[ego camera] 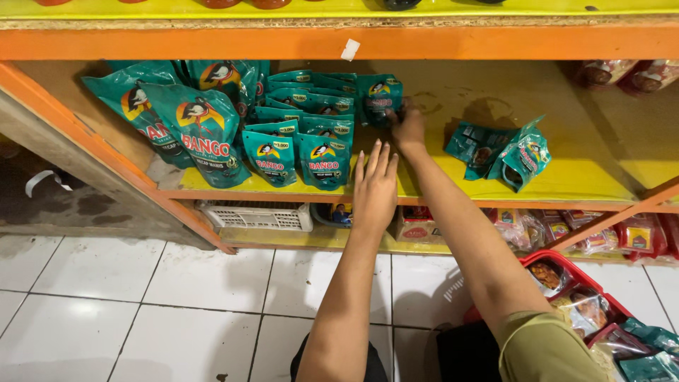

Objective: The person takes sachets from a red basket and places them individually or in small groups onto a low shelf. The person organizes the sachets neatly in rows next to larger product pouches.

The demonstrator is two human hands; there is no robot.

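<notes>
Head view: right hand (408,127) pinches a small teal pouch (380,99) at the back of the yellow shelf (566,177). Left hand (375,187) rests flat, fingers together, at the shelf edge. Advisable: keep the pouch upright, level with its row.

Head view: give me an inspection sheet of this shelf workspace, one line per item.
Surface: yellow shelf board with orange edging, partly bare in the middle.
Job's things: small teal pouch standing at the right end of the stacked rows; right hand grips it.
Clutter: large teal pouches at left; loose teal pouches lying tumbled at right.
Hands: left hand flat and open by the shelf's front edge, holding nothing.
Cables: nothing seen.
Surroundings: white tiled floor; red basket of packets at lower right; white basket on the lower shelf.
</notes>
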